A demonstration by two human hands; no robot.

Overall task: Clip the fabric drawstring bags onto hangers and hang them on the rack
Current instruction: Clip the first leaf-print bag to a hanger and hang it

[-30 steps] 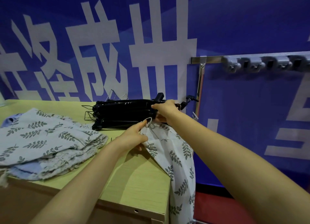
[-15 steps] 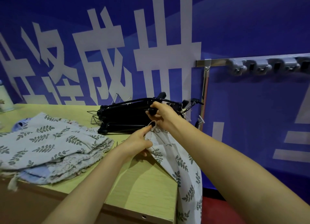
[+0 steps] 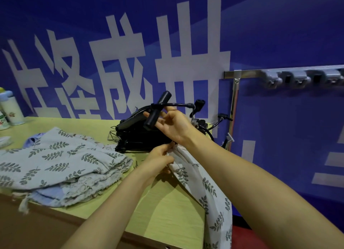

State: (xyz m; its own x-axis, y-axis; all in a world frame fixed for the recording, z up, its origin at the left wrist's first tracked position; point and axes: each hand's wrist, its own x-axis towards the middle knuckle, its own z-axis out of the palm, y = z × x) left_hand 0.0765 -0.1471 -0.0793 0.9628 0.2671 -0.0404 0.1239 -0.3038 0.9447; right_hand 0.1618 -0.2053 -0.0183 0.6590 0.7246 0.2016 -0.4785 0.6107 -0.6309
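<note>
Right hand (image 3: 175, 125) lifting hanger (image 3: 158, 109), bag (image 3: 204, 185) overhanging table edge (image 3: 167, 235)

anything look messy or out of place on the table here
Mildly. The pile of leaf-print fabric drawstring bags lies rumpled and overhangs the near edge of the yellow wooden table, a frayed tassel dangling. The bag pinched by the left hand droops off the table's right edge. The black clip hangers sit in a tangled heap.

Looks like a staged demo or training booth: blue printed banner (image 3: 260, 34) with large white characters filling the background, metal wall rack (image 3: 283, 74) at right, light wooden tabletop (image 3: 167, 217) below.
</note>
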